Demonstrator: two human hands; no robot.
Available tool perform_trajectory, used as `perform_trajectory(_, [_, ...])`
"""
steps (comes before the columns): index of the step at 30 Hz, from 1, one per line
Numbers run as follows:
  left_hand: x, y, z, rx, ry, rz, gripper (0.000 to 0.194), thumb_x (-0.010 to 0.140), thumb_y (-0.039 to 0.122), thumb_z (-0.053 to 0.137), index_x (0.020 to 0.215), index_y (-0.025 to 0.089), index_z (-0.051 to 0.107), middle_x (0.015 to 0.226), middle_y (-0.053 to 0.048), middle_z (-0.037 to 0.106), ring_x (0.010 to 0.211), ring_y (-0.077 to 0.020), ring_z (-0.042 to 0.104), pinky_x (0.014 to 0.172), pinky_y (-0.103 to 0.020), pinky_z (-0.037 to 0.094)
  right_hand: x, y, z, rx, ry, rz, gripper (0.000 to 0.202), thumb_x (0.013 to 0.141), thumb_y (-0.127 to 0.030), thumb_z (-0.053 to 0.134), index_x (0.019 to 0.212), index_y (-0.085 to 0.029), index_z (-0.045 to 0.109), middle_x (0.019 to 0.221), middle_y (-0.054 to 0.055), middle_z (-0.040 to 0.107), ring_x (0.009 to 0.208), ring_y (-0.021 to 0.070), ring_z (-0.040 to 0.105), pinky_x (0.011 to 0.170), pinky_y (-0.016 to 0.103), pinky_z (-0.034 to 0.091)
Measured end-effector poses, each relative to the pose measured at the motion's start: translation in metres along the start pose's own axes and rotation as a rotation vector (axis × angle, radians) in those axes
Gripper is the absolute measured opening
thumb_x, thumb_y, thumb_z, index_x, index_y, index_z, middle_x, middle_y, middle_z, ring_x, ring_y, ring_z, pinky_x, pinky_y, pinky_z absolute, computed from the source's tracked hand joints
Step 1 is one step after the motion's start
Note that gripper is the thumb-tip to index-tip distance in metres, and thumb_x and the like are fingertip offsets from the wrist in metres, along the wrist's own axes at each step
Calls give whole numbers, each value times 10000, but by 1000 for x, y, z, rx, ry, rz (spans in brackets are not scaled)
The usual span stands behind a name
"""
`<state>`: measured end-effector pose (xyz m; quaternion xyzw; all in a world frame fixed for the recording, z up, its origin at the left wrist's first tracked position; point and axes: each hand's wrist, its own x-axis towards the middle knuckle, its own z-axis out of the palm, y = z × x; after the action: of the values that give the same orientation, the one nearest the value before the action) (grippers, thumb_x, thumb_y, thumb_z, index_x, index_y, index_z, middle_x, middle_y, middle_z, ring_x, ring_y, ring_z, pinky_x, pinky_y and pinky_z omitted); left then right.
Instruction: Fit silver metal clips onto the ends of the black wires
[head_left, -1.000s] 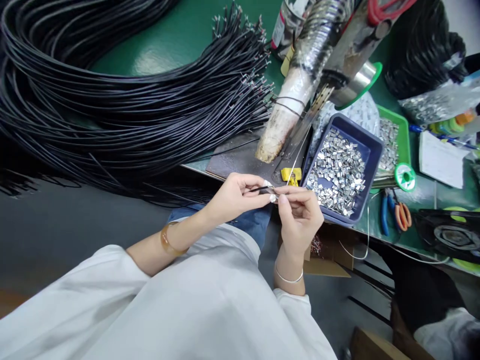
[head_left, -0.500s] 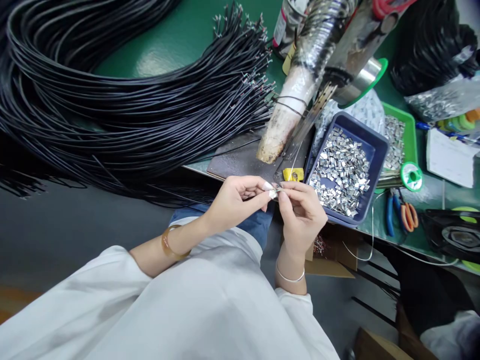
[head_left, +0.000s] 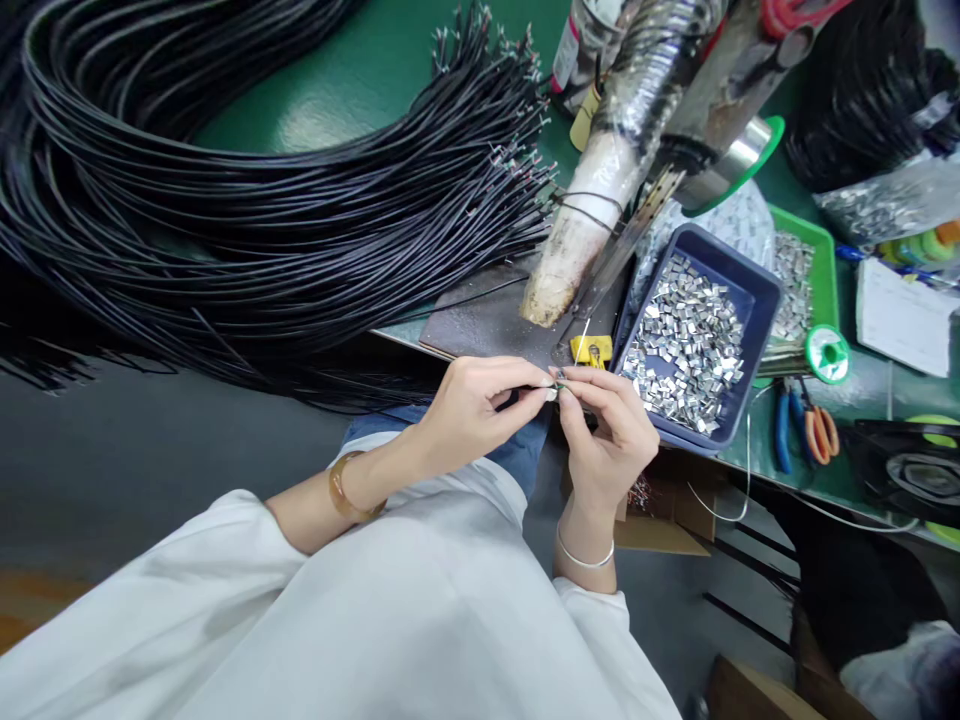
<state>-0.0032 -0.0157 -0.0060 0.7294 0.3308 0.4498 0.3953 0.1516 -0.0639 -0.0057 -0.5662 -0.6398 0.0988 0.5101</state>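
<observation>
Near the table's front edge my hands meet fingertip to fingertip. My left hand (head_left: 484, 405) is closed in a pinch between thumb and forefinger. At its tips shows a small silvery metal piece (head_left: 552, 394), similar in look to those in the tray. My right hand (head_left: 609, 425) pinches at the same spot from the other side, thumb and forefinger almost touching the left ones. The fingers hide most of what lies between them. Just behind the fingertips, a thin solder-like wire (head_left: 583, 340) hangs beside a yellow object (head_left: 592, 350).
A large bundle of black cables (head_left: 300, 220) covers the left. Beyond my hands stands a wrapped duct (head_left: 574, 230). On the right are a blue tray (head_left: 759, 290) of small metal pieces, a green tray (head_left: 823, 270), a solder spool (head_left: 828, 354), pliers (head_left: 782, 430) and scissors (head_left: 821, 435).
The left fingers have shifted slightly, and the small piece at the fingertips has turned a little. The whole view has moved slightly; both hands stay together.
</observation>
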Motion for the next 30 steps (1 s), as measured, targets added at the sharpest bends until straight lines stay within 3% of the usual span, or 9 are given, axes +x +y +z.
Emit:
perform_trajectory(3, [-2,-4,1,266,22,197,184,954,142,559,837,144,700,717,-29,711,626,-114,599,642,-230,451,-2,-3,-1,-138,-20,-82,241,866,-77,665,1017,-253,732,1027,18,759,963,157,721,909,355,615])
perform_trajectory(6, [-7,-4,5,278,60,206,159,964,132,542,858,141,661,768,-40,730,678,-120,649,679,-220,474,-4,-5,4,-17,30,20,212,859,-95,675,981,-259,734,1014,14,747,952,159,725,885,352,625])
perform_trajectory(10, [-13,3,11,22,93,43,144,958,153,545,829,146,607,681,-1,666,561,-77,578,558,-177,429,-5,-2,15,379,59,289,51,863,-191,688,850,-233,715,989,19,721,903,158,745,808,324,642])
perform_trajectory(15, [-7,10,6,-504,-33,-316,154,923,274,605,843,142,609,618,11,615,527,-76,548,527,-179,444,-4,5,21,637,-3,401,135,852,-284,692,742,-208,672,956,20,724,866,167,763,817,341,651])
perform_trajectory(18, [2,8,0,-732,-82,-497,191,854,308,693,819,131,632,550,48,532,463,-52,442,452,-172,355,-3,3,19,494,104,342,34,858,-210,698,833,-218,719,989,19,727,908,165,760,822,327,647])
perform_trajectory(22, [7,0,-4,-762,-11,-621,181,763,277,772,787,128,673,566,56,502,475,-32,331,438,-176,242,-2,-3,14,194,281,152,149,913,-144,627,977,-232,729,1025,32,738,930,177,758,797,345,653])
perform_trajectory(25, [8,-3,-4,-707,-1,-628,139,764,248,752,764,131,678,574,49,483,518,-45,353,482,-184,267,-2,-6,12,106,271,-3,219,938,-115,570,1064,-249,690,992,21,748,886,178,759,747,366,666])
perform_trajectory(30, [13,0,-4,-663,-49,-562,116,770,207,703,719,129,634,533,67,396,497,-41,293,467,-186,217,-1,-6,11,-95,213,-228,230,837,-79,719,999,-240,693,954,6,770,833,152,747,729,315,643])
